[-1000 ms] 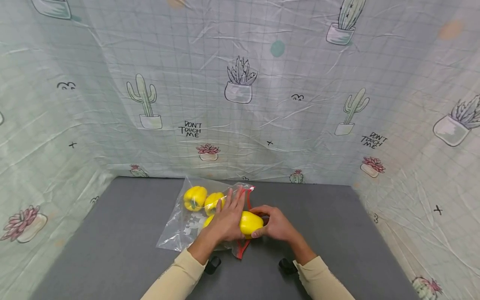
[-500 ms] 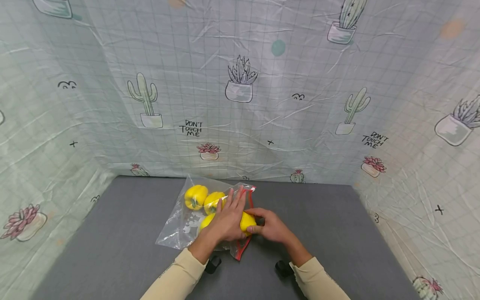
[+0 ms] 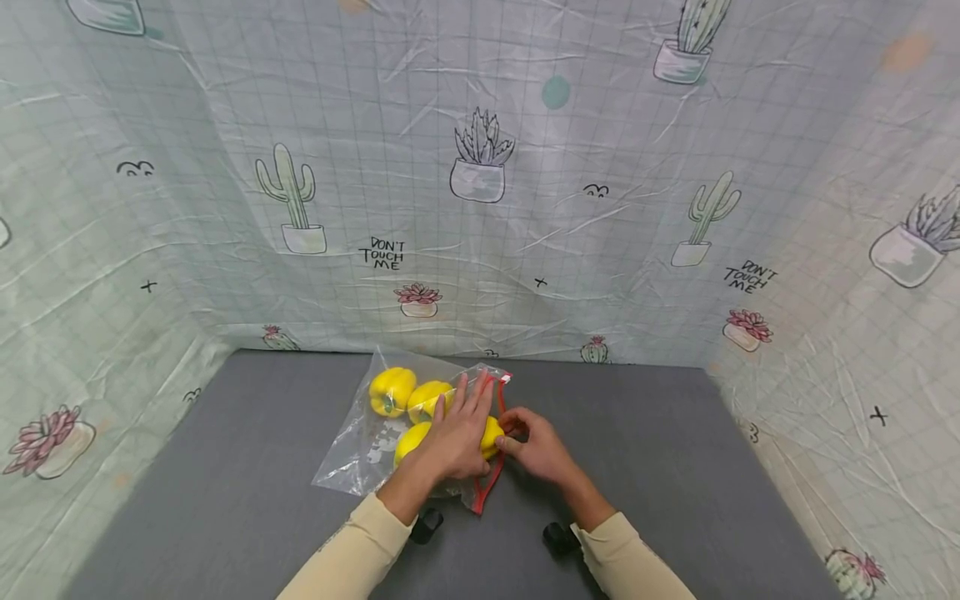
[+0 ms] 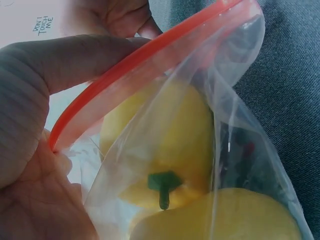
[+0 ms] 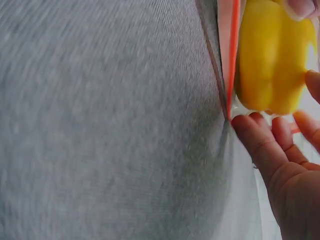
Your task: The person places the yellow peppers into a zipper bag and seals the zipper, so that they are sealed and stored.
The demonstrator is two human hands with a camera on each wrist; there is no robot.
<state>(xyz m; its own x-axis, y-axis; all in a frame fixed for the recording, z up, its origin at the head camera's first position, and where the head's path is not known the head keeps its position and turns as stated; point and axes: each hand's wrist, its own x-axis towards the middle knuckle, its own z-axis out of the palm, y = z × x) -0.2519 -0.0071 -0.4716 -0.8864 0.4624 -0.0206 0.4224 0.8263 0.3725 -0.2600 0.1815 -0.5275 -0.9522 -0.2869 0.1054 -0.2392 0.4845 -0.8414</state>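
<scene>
A clear plastic zip bag [image 3: 341, 467] with a red edge [image 3: 491, 482] lies on the grey table, its mouth facing right. Three yellow bell peppers are visible inside on the left: one [image 3: 392, 392] at the back, a second [image 3: 429, 402] beside it, a third [image 3: 411, 440] nearer. My left hand [image 3: 453, 442] lies across the bag's mouth with straight fingers, its thumb [image 4: 90, 57] along the red edge in the left wrist view. Another yellow pepper [image 5: 275, 55] sits within the mouth, partly hidden by that hand. Relaxed fingertips of my right hand [image 3: 542, 452] are right at its outer end.
The grey tabletop [image 3: 637, 450] stretches to both sides of the bag. A cactus-print sheet [image 3: 555, 225] rises behind the table and along both sides. Black straps [image 3: 427, 527] show under the wrists.
The pepper at the mouth has moved left, deeper into the bag. My right hand has followed it left, and its grip has loosened. The left hand stays nearly in place.
</scene>
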